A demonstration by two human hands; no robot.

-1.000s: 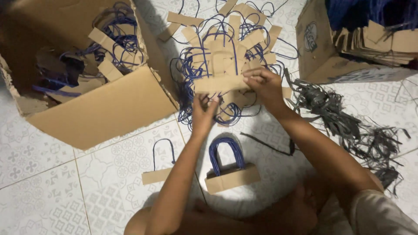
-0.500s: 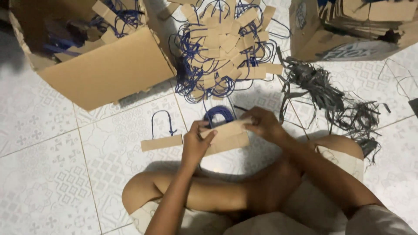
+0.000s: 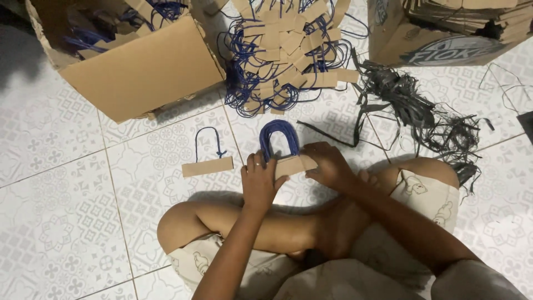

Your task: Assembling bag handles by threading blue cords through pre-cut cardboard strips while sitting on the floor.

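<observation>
On the tiled floor in front of my crossed legs lies a stack of brown cardboard strips [image 3: 294,164] with thick blue cord loops [image 3: 278,137] arching up from it. My left hand [image 3: 260,180] presses on the stack's left end. My right hand [image 3: 328,164] covers and grips its right end. A single cardboard strip with one thin blue cord loop [image 3: 208,165] lies flat to the left, apart from my hands. A big loose heap of the same strips and blue cords [image 3: 283,53] lies beyond the stack.
An open cardboard box [image 3: 145,69] with more strips and cords sits at upper left. Another cardboard box [image 3: 444,33] of stacked brown pieces stands at upper right. A tangle of dark grey strapping scraps [image 3: 422,114] spreads to the right.
My hands carried strips from the far heap back toward my legs and set them down on the stack with the blue loops. The view tilted down toward my lap.
</observation>
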